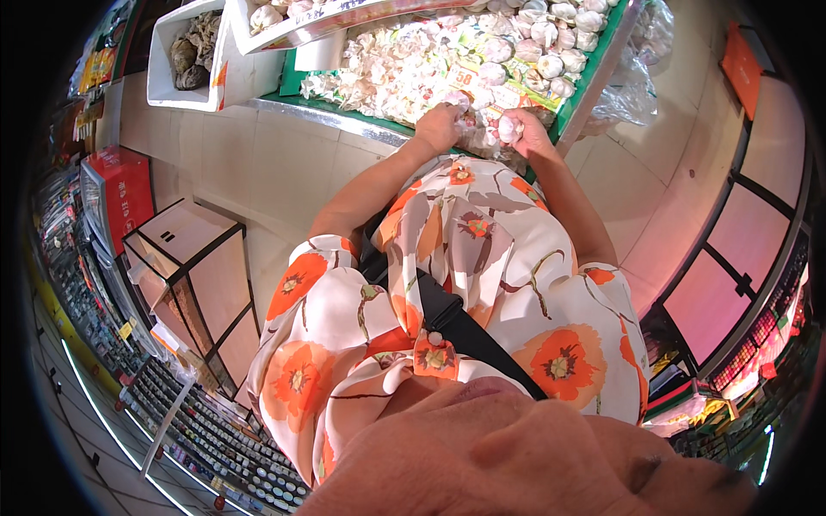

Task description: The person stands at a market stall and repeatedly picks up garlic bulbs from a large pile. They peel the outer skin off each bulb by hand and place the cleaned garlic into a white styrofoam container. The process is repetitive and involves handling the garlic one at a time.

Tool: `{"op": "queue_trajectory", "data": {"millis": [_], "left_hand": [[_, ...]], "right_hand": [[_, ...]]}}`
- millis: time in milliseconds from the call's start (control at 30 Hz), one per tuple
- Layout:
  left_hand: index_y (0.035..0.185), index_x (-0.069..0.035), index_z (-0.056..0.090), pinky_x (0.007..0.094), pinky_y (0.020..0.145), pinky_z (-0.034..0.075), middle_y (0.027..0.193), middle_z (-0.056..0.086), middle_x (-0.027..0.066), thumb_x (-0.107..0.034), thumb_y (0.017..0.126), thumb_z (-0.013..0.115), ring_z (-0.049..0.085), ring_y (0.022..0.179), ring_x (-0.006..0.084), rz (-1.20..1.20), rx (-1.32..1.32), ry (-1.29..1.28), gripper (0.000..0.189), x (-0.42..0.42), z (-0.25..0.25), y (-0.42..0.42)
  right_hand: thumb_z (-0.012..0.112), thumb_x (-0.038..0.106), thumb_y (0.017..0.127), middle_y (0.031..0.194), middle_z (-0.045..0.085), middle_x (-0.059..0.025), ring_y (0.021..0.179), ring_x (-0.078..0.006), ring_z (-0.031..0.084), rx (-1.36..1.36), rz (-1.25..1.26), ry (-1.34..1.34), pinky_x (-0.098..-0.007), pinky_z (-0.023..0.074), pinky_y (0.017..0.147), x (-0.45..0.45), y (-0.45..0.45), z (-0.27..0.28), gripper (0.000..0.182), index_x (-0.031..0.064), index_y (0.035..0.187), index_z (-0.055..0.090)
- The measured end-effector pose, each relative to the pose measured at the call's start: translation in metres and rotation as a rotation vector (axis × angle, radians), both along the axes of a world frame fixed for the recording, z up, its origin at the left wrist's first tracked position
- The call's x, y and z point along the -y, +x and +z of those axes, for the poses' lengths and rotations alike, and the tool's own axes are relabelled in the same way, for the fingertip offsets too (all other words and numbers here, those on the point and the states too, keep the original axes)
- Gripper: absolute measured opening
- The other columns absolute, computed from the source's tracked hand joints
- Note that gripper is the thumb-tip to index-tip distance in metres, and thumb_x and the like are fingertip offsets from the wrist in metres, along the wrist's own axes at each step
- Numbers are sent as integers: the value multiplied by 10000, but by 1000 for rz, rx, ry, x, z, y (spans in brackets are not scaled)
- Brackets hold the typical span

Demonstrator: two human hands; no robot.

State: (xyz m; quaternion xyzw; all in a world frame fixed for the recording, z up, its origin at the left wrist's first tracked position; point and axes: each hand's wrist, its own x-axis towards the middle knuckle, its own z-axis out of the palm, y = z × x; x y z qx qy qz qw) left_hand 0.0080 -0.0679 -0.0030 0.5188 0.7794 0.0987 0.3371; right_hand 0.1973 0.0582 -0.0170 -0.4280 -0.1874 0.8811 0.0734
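Observation:
My right hand [533, 134] holds a white and purple garlic bulb [510, 129] in its fingers, over the near edge of a green-edged display bin [571, 119]. Close by on the left, my left hand [439, 128] is curled low among the garlic, its fingers partly hidden. Against its fingertips is a pinkish garlic bulb [457, 99]; whether the hand grips it is unclear. Loose papery garlic skins [393, 71] cover the bin's left and middle. Whole garlic bulbs [543, 32] are heaped at its far right, around a printed sheet [463, 79] bearing writing.
White foam boxes [248, 74] stand at the bin's left, one with dark, dried-looking produce [192, 55]. Clear plastic bags [623, 93] hang along the right side. Light wood cabinets [716, 287] stand to the right, another cabinet [216, 258] and a red box [122, 193] to the left.

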Motion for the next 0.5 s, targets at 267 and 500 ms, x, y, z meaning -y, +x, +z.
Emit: {"op": "queue_trajectory", "data": {"millis": [267, 500], "left_hand": [[1038, -119, 648, 385, 762, 505, 906, 664, 154, -341, 633, 730, 638, 843, 305, -141, 69, -54, 469, -1, 15, 13], [757, -43, 522, 316, 630, 485, 637, 556, 98, -269, 590, 740, 551, 589, 203, 359, 376, 70, 356, 7, -25, 1]], "right_hand": [[598, 149, 780, 798, 641, -94, 663, -187, 633, 129, 134, 293, -303, 497, 544, 0, 3, -26, 230, -23, 929, 622], [593, 112, 803, 838, 638, -90, 715, -137, 593, -8, 328, 497, -255, 459, 571, 19, -6, -33, 191, -28, 930, 617]]}}
